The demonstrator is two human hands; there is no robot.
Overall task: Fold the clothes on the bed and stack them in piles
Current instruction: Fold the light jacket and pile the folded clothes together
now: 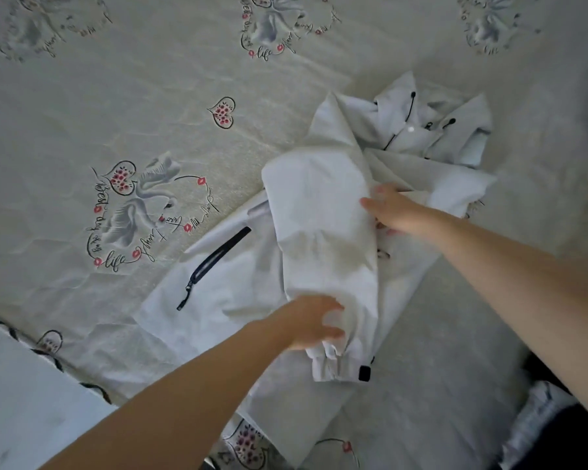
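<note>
A white jacket (238, 283) with a black pocket zipper (214, 262) lies spread on the bed, its hood with black drawcords (431, 127) toward the far right. One sleeve (323, 239) is folded across the jacket's body, its elastic cuff (340, 366) nearest me. My left hand (314, 322) grips the sleeve just above the cuff. My right hand (392, 210) rests on the sleeve's upper part near the shoulder, fingers partly tucked under the fabric.
The bed sheet (82, 130) is pale with printed swans, hearts and script. The bed's edge runs along the lower left, with pale floor (24, 401) beyond. Dark clothing (564, 432) shows at the lower right corner.
</note>
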